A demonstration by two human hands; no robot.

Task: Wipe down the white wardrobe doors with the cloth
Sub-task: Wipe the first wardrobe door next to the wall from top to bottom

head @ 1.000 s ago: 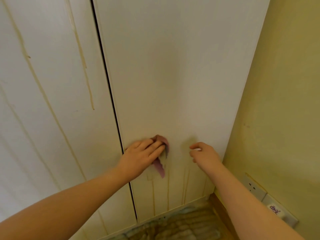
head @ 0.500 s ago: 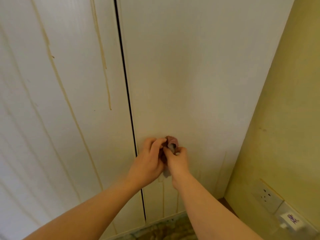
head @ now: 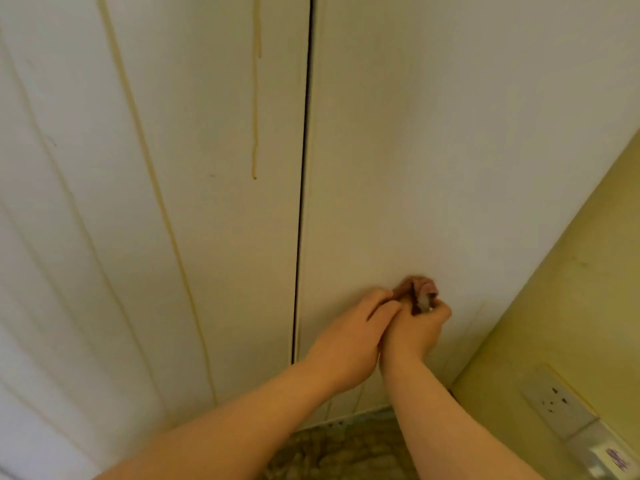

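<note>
Two white wardrobe doors fill the head view, split by a dark vertical gap. The left door [head: 156,202] carries long yellowish drip streaks. Low on the right door [head: 450,150] a small bunched reddish-purple cloth [head: 420,288] is held against the panel. My left hand [head: 349,337] and my right hand [head: 420,327] meet there, both with fingers curled on the cloth. Most of the cloth is hidden by my fingers.
A yellow-green wall [head: 571,289] stands at right angles to the right door. It carries a wall socket [head: 554,400] and a plugged adapter [head: 609,452] near the floor. A brownish patterned rug [head: 339,448] lies at the foot of the doors.
My right hand came in from the right and joined my left hand on the cloth. The view has shifted left and closer, and both hands now sit slightly further right on the door.
</note>
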